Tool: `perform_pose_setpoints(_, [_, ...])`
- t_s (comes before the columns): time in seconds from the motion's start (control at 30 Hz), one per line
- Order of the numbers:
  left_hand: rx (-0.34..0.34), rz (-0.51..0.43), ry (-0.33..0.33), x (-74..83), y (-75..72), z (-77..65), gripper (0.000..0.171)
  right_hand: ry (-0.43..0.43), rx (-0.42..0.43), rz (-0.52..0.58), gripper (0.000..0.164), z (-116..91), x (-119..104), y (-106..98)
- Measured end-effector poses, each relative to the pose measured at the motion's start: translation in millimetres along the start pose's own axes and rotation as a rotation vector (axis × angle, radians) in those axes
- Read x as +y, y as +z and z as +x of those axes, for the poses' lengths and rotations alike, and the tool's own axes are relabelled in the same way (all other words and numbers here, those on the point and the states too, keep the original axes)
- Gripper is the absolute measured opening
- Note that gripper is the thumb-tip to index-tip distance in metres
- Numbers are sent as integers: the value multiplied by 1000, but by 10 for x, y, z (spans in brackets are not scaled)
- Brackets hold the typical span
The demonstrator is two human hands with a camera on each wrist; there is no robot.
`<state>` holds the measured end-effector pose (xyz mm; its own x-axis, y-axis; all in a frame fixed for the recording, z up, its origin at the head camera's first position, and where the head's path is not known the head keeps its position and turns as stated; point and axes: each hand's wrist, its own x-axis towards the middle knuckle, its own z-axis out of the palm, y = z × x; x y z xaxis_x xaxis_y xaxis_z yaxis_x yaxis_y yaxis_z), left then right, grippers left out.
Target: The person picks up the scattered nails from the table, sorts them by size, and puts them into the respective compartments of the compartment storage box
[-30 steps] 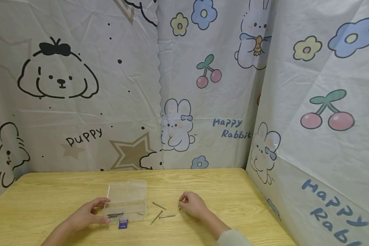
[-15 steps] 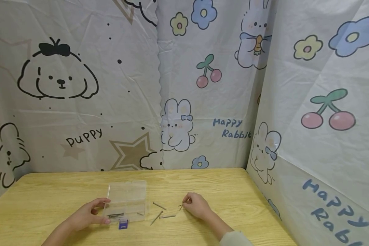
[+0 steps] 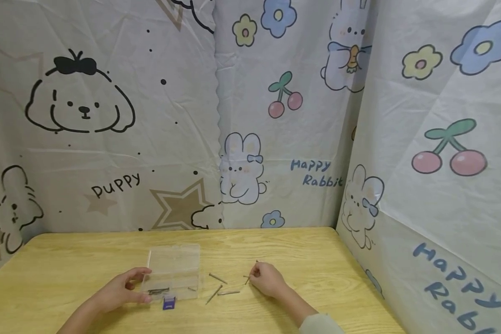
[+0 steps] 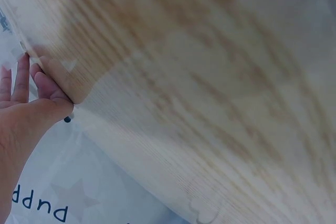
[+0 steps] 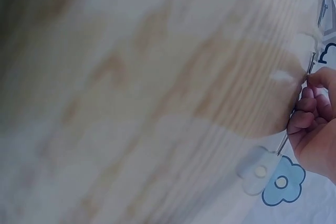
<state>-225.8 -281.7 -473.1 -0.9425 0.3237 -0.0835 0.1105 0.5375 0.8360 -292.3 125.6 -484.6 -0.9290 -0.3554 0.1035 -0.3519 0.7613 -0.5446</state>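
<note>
On the wooden table a clear plastic box (image 3: 174,260) lies with its lid back. Several dark nails (image 3: 158,291) are at its left front, and one small piece (image 3: 191,289) lies at the right. My left hand (image 3: 118,292) grips the box's left side, thumb at the front corner. To the right, my right hand (image 3: 267,279) has its fingertips down at a thin nail (image 3: 246,279) and appears to pinch it. Another nail's end (image 5: 282,144) sticks out from under that hand in the right wrist view. The fingers partly hide both nails.
Three loose nails lie between box and right hand: an upper one (image 3: 218,278), a slanted one (image 3: 214,294) and a flat one (image 3: 228,292). A purple tab (image 3: 169,303) is at the box's front. Printed cloth (image 3: 183,139) hangs behind the table (image 3: 300,246).
My right hand has shifted slightly right, and the nail at its fingertips now shows more. The left hand stays on the box. The whole view has moved a little.
</note>
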Motion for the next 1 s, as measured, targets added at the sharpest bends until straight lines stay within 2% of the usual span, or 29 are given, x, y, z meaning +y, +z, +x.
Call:
perform_pose_setpoints(0.37, [17, 12, -11, 46, -2, 7, 73, -10, -12, 54, 8, -5, -106, -44])
perform_pose_setpoints(0.53, [15, 13, -18, 26, 9, 0, 73, -16, -29, 58, 7, -1, -197, -23])
perform_pose_setpoints(0.87, [2, 12, 9, 17, 6, -3, 71, -42, -53, 64, 7, 31, -344, 15])
perform_pose_setpoints(1.0, [6, 9, -4, 23, 8, -3, 71, -40, -68, 66, 7, 39, -391, 50])
